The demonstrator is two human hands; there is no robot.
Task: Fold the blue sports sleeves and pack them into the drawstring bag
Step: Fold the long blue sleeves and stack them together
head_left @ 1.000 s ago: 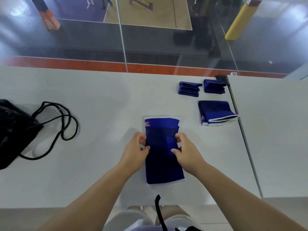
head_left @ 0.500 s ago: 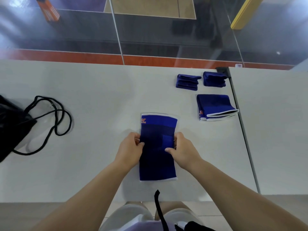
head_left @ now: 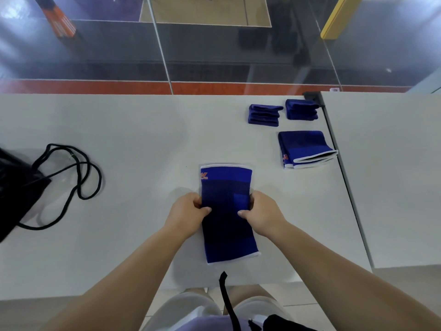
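A blue sports sleeve (head_left: 228, 225) with white edges and an orange logo lies flat and lengthwise on the white table (head_left: 133, 144) in front of me. My left hand (head_left: 187, 212) pinches its left edge near the middle. My right hand (head_left: 261, 212) pinches the right edge at the same height. The black drawstring bag (head_left: 16, 187) lies at the table's far left, partly out of frame, its black cord (head_left: 78, 177) looped on the table beside it.
A larger folded blue sleeve pair (head_left: 305, 149) lies to the right. Two small folded blue stacks (head_left: 263, 114) (head_left: 301, 109) sit near the far edge. A seam (head_left: 343, 173) separates a second table on the right. Glass panels stand behind the table.
The sleeve's side edges have been squared, so it lies straighter. Both hands stay at its middle edges, with thumbs now on top. The view has shifted slightly.
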